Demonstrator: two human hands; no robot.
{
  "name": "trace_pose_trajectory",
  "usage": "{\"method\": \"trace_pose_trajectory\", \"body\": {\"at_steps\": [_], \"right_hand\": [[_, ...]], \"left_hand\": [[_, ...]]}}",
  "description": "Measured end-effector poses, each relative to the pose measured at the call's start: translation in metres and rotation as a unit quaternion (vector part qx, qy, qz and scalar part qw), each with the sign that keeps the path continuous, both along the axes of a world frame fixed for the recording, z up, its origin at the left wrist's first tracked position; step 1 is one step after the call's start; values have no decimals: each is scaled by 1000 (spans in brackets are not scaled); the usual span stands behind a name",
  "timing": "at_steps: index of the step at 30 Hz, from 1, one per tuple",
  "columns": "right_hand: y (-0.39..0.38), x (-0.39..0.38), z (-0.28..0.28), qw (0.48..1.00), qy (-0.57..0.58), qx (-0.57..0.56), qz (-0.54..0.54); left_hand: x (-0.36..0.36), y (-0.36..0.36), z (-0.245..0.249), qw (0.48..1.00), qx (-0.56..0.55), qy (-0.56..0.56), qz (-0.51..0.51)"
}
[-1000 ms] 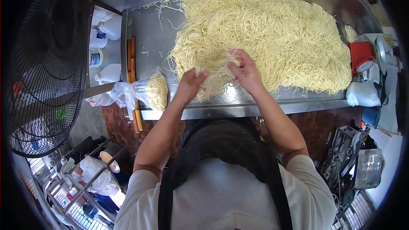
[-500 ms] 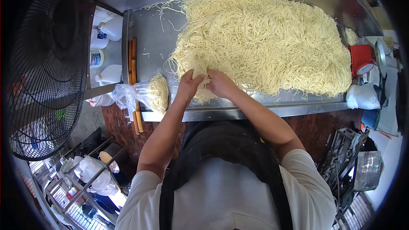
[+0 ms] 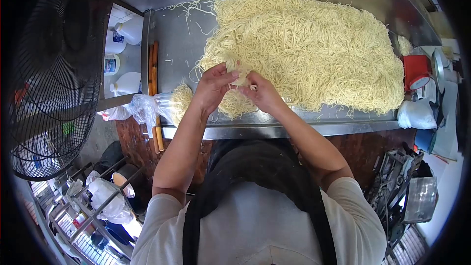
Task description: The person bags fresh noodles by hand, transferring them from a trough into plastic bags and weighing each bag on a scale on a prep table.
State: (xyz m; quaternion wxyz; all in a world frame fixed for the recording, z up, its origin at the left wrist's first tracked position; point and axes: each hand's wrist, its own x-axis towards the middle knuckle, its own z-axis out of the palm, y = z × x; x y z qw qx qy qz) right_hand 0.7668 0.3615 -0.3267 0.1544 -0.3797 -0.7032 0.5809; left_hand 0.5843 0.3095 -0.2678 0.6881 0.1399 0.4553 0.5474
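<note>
The noodle bundle (image 3: pixel 238 72) — likely light, slippery and easily torn, best cradled loosely round its middle — sits in the narrow grip of left hand (image 3: pixel 212 87) and right hand (image 3: pixel 266 95), over the noodle mound (image 3: pixel 314 51) on the steel surface (image 3: pixel 176 34).

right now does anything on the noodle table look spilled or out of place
Loose noodle strands lie scattered on the steel table, left of the noodle heap, apparently strayed. Two wooden poles jut past the table's front edge, perhaps easily knocked.
</note>
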Motion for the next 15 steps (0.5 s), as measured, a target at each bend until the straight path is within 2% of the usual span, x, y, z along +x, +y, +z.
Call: {"method": "trace_pose_trajectory", "body": {"at_steps": [3,6,9,12,15], "right_hand": [[-6,-5,2,990,46,51,-120],[3,-2,10,998,40,48,18],[8,2,21,996,-18,-89,6],[9,8,19,971,59,-231,-27],[5,11,10,964,75,-251,-41]], "left_hand": [[-7,-1,0,999,-9,40,-17],[-9,0,3,1000,18,14,-11],[-7,3,-4,993,86,55,57],[-6,-10,-15,962,-85,243,-91],[4,-29,-47,937,-54,319,-130]]}}
